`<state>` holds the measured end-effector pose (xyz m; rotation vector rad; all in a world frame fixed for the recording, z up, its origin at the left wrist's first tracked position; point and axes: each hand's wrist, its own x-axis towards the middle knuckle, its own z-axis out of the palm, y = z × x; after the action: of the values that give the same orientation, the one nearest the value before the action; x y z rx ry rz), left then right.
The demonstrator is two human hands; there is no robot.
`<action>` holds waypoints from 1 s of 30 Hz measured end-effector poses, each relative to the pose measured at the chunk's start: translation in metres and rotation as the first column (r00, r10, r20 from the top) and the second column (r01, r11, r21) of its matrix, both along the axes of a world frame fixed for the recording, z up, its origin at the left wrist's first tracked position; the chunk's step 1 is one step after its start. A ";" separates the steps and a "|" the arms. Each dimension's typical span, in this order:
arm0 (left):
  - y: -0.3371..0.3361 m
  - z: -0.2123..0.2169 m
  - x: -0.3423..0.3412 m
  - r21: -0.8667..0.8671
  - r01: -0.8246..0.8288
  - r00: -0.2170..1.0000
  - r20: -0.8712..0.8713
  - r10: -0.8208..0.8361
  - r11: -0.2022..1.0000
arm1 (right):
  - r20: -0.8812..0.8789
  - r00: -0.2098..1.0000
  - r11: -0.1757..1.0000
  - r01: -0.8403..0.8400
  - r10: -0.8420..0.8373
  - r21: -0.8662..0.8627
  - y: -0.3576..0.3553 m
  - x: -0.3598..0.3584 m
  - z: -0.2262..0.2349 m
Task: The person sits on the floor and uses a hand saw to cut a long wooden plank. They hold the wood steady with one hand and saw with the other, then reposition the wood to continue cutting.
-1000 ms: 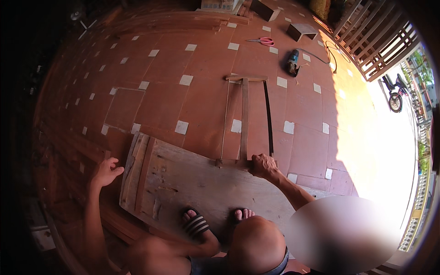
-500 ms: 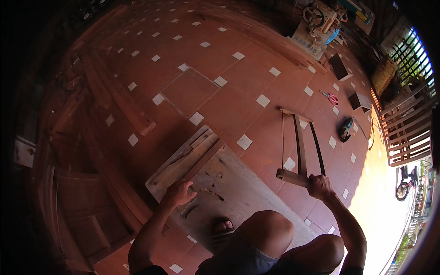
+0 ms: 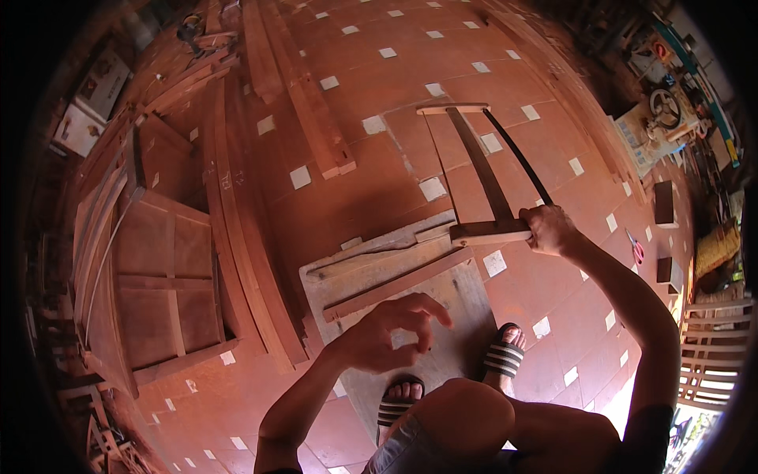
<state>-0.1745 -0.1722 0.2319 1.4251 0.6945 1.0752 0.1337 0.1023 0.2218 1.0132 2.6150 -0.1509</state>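
My right hand (image 3: pixel 550 229) is closed round the near corner of a wooden frame saw (image 3: pixel 480 166), where the dark blade meets the end piece. The saw is held out beyond the far right corner of a worn wooden board (image 3: pixel 466 296), its blade on the right and a thin cord on the left. My left hand (image 3: pixel 387 336) hovers over the board with bent fingers apart and nothing in them. Just beyond it, a narrow reddish wood strip (image 3: pixel 397 284) lies across the board, beside a paler, rough-edged piece (image 3: pixel 371 259). My sandalled feet are at the board's near end.
Long reddish planks (image 3: pixel 233 205) and a panelled wooden frame (image 3: pixel 168 282) lie at left. More beams (image 3: pixel 308 110) stretch away over the tiled floor. At right are red-handled pliers (image 3: pixel 637 248), two box-like pieces (image 3: pixel 664 204) and a machine with a handwheel (image 3: pixel 666 109).
The view has swung left. The saw has come from the floor at right to near the board's far corner, still in my right hand. My left hand has moved off the strip's end and opened.
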 end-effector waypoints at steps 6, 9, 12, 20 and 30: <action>0.008 0.102 0.026 0.317 -0.026 0.844 0.515 -0.149 0.948 | -0.049 0.983 0.984 -0.177 0.177 0.000 0.064 -0.106 -0.095; 0.004 0.106 0.027 0.310 -0.109 0.814 0.573 -0.095 0.944 | -0.027 0.970 0.970 -0.241 0.241 -0.023 0.074 -0.148 -0.124; 0.013 0.104 0.026 0.257 -0.146 0.779 0.625 -0.049 0.955 | 0.010 0.963 0.963 -0.271 0.271 -0.003 0.120 -0.157 -0.189; 0.005 0.084 0.010 0.044 -0.204 0.770 0.624 0.133 0.978 | -0.421 0.900 0.994 -0.099 0.112 0.052 0.134 -0.221 -0.205; -0.001 0.119 0.029 0.026 -0.256 0.791 0.581 0.194 0.966 | -0.235 0.949 0.978 -0.208 0.210 0.033 0.092 -0.151 -0.209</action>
<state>-0.1453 -0.1735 0.3514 1.0219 0.3699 1.6606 -0.0171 0.1943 0.0132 0.7530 2.9212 -0.2232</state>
